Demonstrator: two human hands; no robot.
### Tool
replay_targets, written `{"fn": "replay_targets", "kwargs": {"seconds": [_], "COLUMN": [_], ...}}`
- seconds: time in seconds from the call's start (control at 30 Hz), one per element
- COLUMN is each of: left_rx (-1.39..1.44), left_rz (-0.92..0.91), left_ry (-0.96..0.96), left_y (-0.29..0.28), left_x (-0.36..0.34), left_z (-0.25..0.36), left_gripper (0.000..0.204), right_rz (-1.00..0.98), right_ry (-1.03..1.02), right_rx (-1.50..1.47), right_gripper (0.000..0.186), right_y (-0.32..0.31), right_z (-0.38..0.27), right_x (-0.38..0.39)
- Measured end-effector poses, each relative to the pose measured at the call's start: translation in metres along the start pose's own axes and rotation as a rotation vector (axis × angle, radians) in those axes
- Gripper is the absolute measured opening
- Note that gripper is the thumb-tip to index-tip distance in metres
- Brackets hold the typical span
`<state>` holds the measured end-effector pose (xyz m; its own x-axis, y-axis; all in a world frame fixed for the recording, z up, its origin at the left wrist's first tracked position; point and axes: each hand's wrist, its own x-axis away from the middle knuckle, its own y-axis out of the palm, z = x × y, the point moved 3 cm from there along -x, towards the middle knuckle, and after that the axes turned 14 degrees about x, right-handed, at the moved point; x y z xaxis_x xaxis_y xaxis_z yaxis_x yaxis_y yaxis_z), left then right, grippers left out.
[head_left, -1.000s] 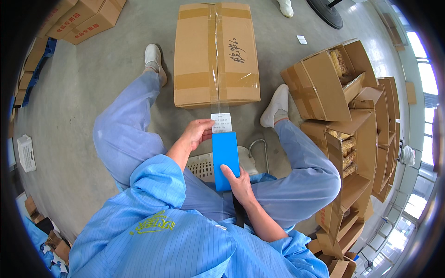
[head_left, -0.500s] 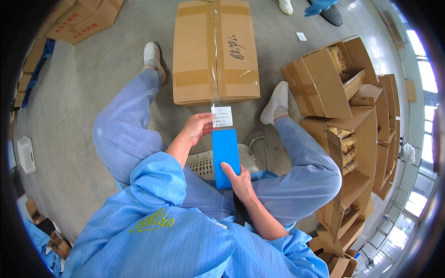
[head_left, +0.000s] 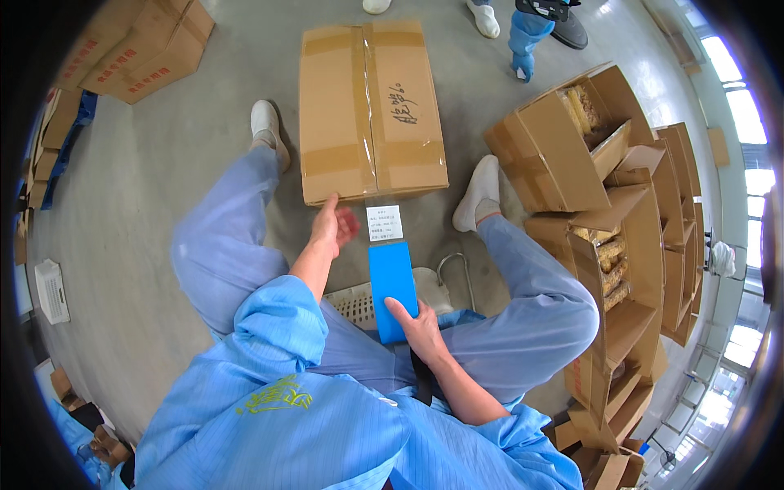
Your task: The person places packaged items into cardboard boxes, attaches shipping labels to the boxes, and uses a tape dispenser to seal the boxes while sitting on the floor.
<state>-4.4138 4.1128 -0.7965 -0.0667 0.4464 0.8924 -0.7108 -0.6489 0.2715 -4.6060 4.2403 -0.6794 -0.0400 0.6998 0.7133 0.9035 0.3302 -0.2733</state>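
Note:
A taped cardboard carton (head_left: 335, 114) lies on the floor between my feet. Clear tape stretches from its near edge toward a blue tape dispenser (head_left: 390, 273), which my right hand (head_left: 420, 328) grips by its lower end. On that tape sits a white printed label (head_left: 385, 223), between carton and dispenser. My left hand (head_left: 331, 229) is left of the label, not holding it; its fingers are apart and partly blurred, with one fingertip at the carton's near edge.
Open cartons of bagged goods (head_left: 584, 114) crowd the right side. A white perforated basket (head_left: 353, 304) is between my legs. Closed cartons (head_left: 151, 57) stand far left. At the far right, another person's blue-gloved hand (head_left: 523, 65) reaches down. A white crate (head_left: 51, 291) lies left.
My left hand has let go of the label and moved left to the carton's edge. The dispenser sits slightly lower in view. The other person's gloved hand has come down toward the floor.

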Motion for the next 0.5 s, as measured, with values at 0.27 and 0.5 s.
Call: {"fn": "replay_targets", "kwargs": {"seconds": [0.27, 0.5], "left_rx": [0.013, 0.113], "left_rz": [-0.171, -0.152], "left_ry": [-0.115, -0.088], "left_y": [0.01, 0.015], "left_x": [-0.054, -0.08], "left_z": [-0.006, -0.016], "left_gripper": [0.095, 0.08], "right_rz": [0.03, 0.049], "right_ry": [-0.026, -0.063], "right_rx": [-0.035, -0.037], "right_gripper": [0.061, 0.056], "right_y": [0.008, 0.015], "right_z": [0.007, 0.012], "right_x": [-0.001, -0.007]}}
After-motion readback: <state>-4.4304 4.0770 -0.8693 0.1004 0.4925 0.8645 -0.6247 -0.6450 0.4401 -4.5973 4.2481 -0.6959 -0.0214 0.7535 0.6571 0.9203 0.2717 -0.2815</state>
